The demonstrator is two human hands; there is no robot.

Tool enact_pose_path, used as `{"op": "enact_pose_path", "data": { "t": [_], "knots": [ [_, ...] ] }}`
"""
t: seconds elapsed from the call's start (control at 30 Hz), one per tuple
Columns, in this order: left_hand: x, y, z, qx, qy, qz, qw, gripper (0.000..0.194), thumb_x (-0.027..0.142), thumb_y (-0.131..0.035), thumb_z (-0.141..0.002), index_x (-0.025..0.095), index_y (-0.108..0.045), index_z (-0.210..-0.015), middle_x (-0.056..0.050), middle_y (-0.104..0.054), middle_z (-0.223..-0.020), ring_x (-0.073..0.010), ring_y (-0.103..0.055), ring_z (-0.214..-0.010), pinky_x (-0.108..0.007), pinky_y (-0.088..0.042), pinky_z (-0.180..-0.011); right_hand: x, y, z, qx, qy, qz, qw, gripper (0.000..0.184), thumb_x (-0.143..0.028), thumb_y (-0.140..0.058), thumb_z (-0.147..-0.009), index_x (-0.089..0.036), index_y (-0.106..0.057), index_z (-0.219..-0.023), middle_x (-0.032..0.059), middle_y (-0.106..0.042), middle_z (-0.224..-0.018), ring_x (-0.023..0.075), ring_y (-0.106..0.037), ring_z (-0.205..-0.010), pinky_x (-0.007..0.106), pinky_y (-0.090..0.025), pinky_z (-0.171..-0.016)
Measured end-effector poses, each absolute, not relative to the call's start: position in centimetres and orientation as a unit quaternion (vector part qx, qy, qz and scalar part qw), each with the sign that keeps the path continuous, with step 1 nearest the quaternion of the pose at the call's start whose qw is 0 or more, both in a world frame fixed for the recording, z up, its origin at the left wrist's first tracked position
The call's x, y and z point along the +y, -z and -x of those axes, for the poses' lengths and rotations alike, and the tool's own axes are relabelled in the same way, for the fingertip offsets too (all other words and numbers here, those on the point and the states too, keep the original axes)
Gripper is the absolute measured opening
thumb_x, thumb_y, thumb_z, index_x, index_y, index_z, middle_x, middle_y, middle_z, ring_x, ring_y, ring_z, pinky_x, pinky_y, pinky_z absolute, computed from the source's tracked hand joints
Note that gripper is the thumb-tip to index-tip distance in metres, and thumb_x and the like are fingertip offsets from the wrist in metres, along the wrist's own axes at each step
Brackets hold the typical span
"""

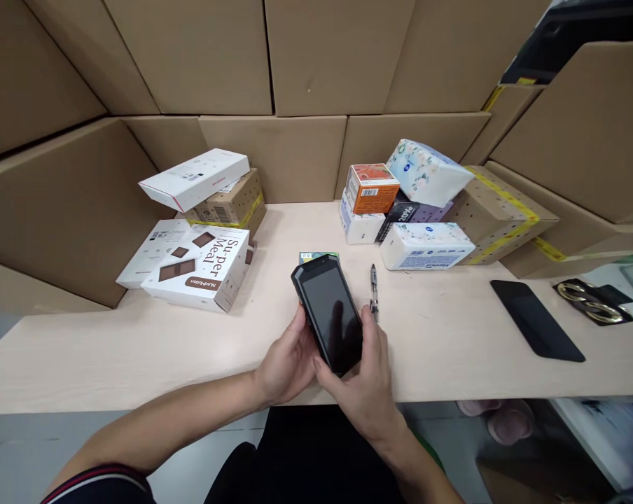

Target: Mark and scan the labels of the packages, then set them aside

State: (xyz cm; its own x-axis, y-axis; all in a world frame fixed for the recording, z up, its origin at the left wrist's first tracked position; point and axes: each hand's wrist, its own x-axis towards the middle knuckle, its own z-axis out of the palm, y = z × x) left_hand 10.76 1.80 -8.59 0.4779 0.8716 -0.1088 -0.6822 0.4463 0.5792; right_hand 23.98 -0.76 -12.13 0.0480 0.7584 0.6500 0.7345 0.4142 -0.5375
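Observation:
Both my hands hold a black rugged smartphone point(324, 308) above the table's front edge, its dark screen facing up. My left hand point(288, 357) grips its left side from below, with the fingers partly hidden underneath. My right hand point(366, 381) wraps its lower right corner, the thumb at the bottom edge and the fingers along the right side. Beyond the phone's top edge, a small green and blue printed item point(319, 255) lies partly covered by it. A pen point(374, 287) rests on the table just past my right fingertips.
White "Su-per Meal" boxes point(201, 269) and a brown carton point(230, 203) are stacked left. Tissue packs point(426, 246) and an orange box point(373, 189) stand back right. Another black phone point(537, 320) lies right, near gold-handled scissors point(592, 301). Cardboard walls point(274, 157) surround the table point(190, 350).

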Motion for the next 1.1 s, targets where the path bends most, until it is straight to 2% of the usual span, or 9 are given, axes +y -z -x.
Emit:
{"op": "enact_pose_path", "data": {
  "t": [0.17, 0.3, 0.43, 0.7, 1.1],
  "knots": [
    [2.4, 8.9, -9.9, 0.193, -0.455, -0.207, 0.844, 0.052, 0.058, -0.049, -0.101, 0.022, -0.065, -0.135, -0.008, -0.067, -0.139, -0.0268, -0.052, -0.142, -0.045, -0.031, -0.125, -0.4, 12.7, -23.0, -0.705, 0.029, 0.531, 0.468, 0.097, -0.048, -0.07, -0.088, -0.013, -0.019, -0.162, 0.0247, -0.053, -0.138, 0.0367, -0.056, -0.127, 0.059, -0.059, -0.095],
    [2.9, 9.2, -9.9, 0.206, -0.475, -0.164, 0.84, 0.045, 0.051, -0.048, -0.102, 0.022, -0.068, -0.129, -0.006, -0.072, -0.13, -0.0253, -0.058, -0.135, -0.043, -0.034, -0.124, -0.4, 12.9, -23.2, -0.712, 0.013, 0.529, 0.461, 0.097, -0.045, -0.071, -0.087, -0.012, -0.02, -0.162, 0.0246, -0.05, -0.137, 0.036, -0.055, -0.128, 0.058, -0.058, -0.097],
    [3.1, 9.2, -10.0, 0.214, -0.475, -0.142, 0.842, 0.043, 0.051, -0.053, -0.099, 0.02, -0.071, -0.123, -0.007, -0.076, -0.121, -0.0273, -0.063, -0.13, -0.046, -0.039, -0.121, -0.4, 12.9, -23.1, -0.712, 0.023, 0.527, 0.463, 0.096, -0.041, -0.074, -0.085, -0.01, -0.024, -0.161, 0.0247, -0.05, -0.134, 0.0366, -0.056, -0.126, 0.058, -0.059, -0.096],
    [3.1, 9.0, -10.0, 0.21, -0.45, -0.134, 0.858, 0.044, 0.049, -0.055, -0.096, 0.019, -0.069, -0.124, -0.01, -0.074, -0.124, -0.031, -0.064, -0.127, -0.049, -0.042, -0.116, -0.7, 13.1, -23.0, -0.705, 0.057, 0.543, 0.453, 0.094, -0.04, -0.074, -0.083, -0.01, -0.027, -0.159, 0.0248, -0.051, -0.131, 0.0374, -0.059, -0.119, 0.057, -0.062, -0.089],
    [3.2, 9.5, -10.0, 0.222, -0.464, -0.127, 0.848, 0.04, 0.048, -0.057, -0.094, 0.019, -0.071, -0.118, -0.009, -0.076, -0.118, -0.0299, -0.066, -0.124, -0.046, -0.043, -0.115, -0.6, 12.9, -23.0, -0.708, 0.063, 0.55, 0.438, 0.094, -0.04, -0.073, -0.082, -0.01, -0.028, -0.159, 0.0225, -0.056, -0.125, 0.0349, -0.062, -0.111, 0.052, -0.063, -0.085]
  ]
}}
